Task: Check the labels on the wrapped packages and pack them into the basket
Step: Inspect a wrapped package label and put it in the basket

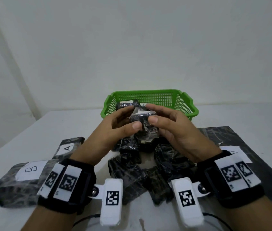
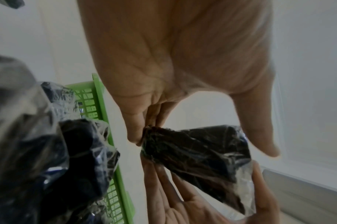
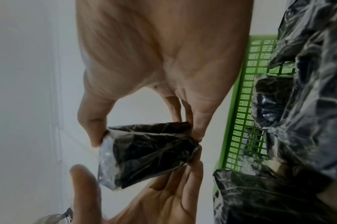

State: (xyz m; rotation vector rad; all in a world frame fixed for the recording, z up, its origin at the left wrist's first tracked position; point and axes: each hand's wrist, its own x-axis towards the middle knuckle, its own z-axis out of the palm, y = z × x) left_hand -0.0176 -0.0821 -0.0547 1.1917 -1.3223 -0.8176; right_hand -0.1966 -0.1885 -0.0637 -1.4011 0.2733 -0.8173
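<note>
A small black package wrapped in clear film is held in the air between both hands, just in front of the green basket. My left hand grips its left side, thumb towards me. My right hand grips its right side. In the left wrist view the package has my left fingers on one end. In the right wrist view my right thumb and fingers pinch the package at its two ends. No letter on it can be read. One wrapped package lies inside the basket.
A pile of several black wrapped packages lies on the white table below my hands. At the left lie a package labelled B and one labelled A. A large flat wrapped package with a white label lies at the right. A wall stands behind the basket.
</note>
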